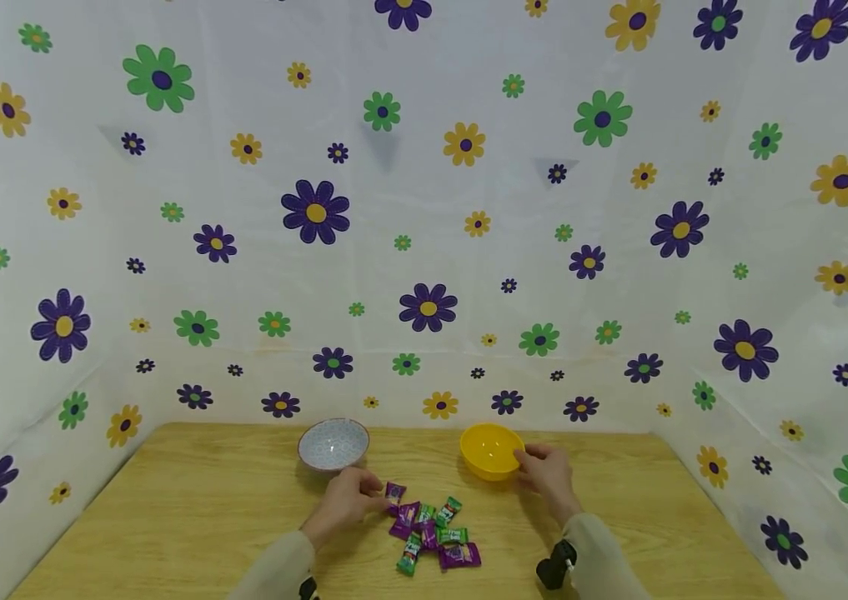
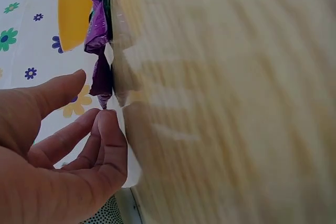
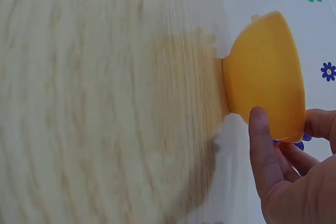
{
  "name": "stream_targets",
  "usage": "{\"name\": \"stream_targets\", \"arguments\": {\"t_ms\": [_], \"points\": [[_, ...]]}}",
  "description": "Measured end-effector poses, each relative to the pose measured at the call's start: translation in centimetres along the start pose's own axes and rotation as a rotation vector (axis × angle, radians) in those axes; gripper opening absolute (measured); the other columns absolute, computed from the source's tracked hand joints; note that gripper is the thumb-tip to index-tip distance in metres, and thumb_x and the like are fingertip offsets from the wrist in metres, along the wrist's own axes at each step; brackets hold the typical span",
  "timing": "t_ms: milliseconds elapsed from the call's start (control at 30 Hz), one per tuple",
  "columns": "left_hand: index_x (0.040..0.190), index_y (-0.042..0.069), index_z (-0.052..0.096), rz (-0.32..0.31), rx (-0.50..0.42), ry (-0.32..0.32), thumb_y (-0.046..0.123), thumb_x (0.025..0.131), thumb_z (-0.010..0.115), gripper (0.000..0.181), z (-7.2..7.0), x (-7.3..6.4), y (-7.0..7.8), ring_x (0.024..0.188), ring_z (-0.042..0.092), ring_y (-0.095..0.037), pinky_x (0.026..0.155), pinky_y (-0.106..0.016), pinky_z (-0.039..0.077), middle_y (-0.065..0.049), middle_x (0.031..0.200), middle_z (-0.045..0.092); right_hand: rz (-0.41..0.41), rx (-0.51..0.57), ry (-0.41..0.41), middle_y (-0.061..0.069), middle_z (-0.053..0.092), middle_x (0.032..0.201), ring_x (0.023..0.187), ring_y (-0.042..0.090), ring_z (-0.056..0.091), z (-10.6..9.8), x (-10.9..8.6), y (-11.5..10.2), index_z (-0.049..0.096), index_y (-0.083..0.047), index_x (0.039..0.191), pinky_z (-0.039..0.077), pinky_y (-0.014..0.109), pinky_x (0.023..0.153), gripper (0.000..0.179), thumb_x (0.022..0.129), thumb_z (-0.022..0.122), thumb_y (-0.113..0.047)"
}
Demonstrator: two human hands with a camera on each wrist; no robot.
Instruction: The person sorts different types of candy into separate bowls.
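Observation:
My left hand [image 1: 348, 498] is beside the pile of wrapped candies, nearest a purple candy [image 1: 394, 493] at its edge. In the left wrist view its thumb stands apart from its bent fingers [image 2: 113, 142], whose tips are close to the twisted wrapper end of a purple candy [image 2: 98, 38]; whether they touch it I cannot tell. My right hand [image 1: 548, 477] holds the yellow bowl [image 1: 489, 452] by its right rim. The right wrist view shows the thumb at the rim and the fingers [image 3: 260, 140] against the outer wall of the upright bowl.
Behind my left hand stands a pale speckled bowl [image 1: 333, 446] with a reddish rim. Several purple and green candies, among them a green one [image 1: 408, 554], lie mid-table. A flower-print white sheet [image 1: 424, 267] encloses the wooden table [image 1: 198, 500] at the back and sides.

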State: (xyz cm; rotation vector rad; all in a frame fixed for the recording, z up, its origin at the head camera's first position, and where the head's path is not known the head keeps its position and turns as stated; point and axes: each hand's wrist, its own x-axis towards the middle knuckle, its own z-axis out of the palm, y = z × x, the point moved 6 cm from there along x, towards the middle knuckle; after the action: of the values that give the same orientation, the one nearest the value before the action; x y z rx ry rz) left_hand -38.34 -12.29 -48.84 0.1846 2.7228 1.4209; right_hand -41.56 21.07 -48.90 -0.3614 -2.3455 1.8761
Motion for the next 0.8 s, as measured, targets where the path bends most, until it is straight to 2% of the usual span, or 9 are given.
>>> {"name": "stream_targets", "arguments": {"t_ms": [100, 233, 333, 533, 733, 800], "points": [[0.103, -0.002, 0.069, -0.003, -0.012, -0.014, 0.009, 0.08, 0.079, 0.027, 0.3, 0.3, -0.3, 0.079, 0.056, -0.017, 0.065, -0.029, 0.052, -0.007, 0.09, 0.064, 0.029, 0.027, -0.011, 0.03, 0.059, 0.124, 0.076, 0.017, 0.069, 0.2, 0.0, 0.3, 0.056, 0.008, 0.129, 0.061, 0.033, 0.072, 0.04, 0.097, 0.06, -0.016], [0.106, -0.002, 0.069, 0.036, 0.008, -0.046, 0.007, 0.08, 0.078, 0.029, 0.5, 0.7, -0.4, 0.085, 0.057, -0.017, 0.075, -0.032, 0.053, -0.007, 0.094, 0.066, 0.047, 0.055, -0.017, 0.031, 0.058, 0.125, 0.075, 0.015, 0.068, 0.3, 0.0, 0.4, 0.054, 0.009, 0.131, 0.061, 0.032, 0.071, 0.042, 0.097, 0.059, -0.015], [0.109, -0.002, 0.068, 0.048, 0.025, -0.077, 0.009, 0.08, 0.079, 0.033, 0.6, 0.9, -0.4, 0.087, 0.057, -0.017, 0.077, -0.033, 0.052, -0.007, 0.095, 0.065, 0.046, 0.077, -0.024, 0.032, 0.06, 0.122, 0.075, 0.016, 0.069, 0.2, -0.1, 0.4, 0.052, 0.01, 0.132, 0.061, 0.032, 0.071, 0.043, 0.097, 0.059, -0.015], [0.107, 0.002, 0.07, 0.055, 0.059, -0.117, 0.013, 0.077, 0.083, 0.034, 1.1, 1.2, 0.2, 0.081, 0.052, -0.017, 0.07, -0.028, 0.046, -0.006, 0.089, 0.061, 0.044, 0.082, -0.036, 0.031, 0.062, 0.117, 0.077, 0.017, 0.07, 0.1, -0.3, 0.2, 0.052, 0.011, 0.132, 0.061, 0.033, 0.072, 0.043, 0.098, 0.058, -0.014], [0.104, 0.006, 0.069, 0.043, 0.051, -0.126, 0.003, 0.076, 0.081, 0.031, 1.3, 1.5, 0.4, 0.082, 0.052, -0.019, 0.068, -0.029, 0.045, -0.007, 0.092, 0.059, 0.05, 0.092, -0.04, 0.031, 0.063, 0.116, 0.074, 0.017, 0.07, 0.1, -0.3, 0.2, 0.052, 0.011, 0.132, 0.061, 0.033, 0.072, 0.043, 0.098, 0.058, -0.014], [0.102, 0.005, 0.069, 0.057, 0.046, -0.125, 0.002, 0.075, 0.081, 0.029, 1.3, 1.5, 0.3, 0.083, 0.052, -0.019, 0.069, -0.029, 0.046, -0.008, 0.092, 0.06, 0.059, 0.086, -0.037, 0.03, 0.062, 0.117, 0.075, 0.018, 0.07, 0.1, -0.3, 0.3, 0.051, 0.01, 0.133, 0.061, 0.032, 0.072, 0.044, 0.098, 0.058, -0.015]]}}
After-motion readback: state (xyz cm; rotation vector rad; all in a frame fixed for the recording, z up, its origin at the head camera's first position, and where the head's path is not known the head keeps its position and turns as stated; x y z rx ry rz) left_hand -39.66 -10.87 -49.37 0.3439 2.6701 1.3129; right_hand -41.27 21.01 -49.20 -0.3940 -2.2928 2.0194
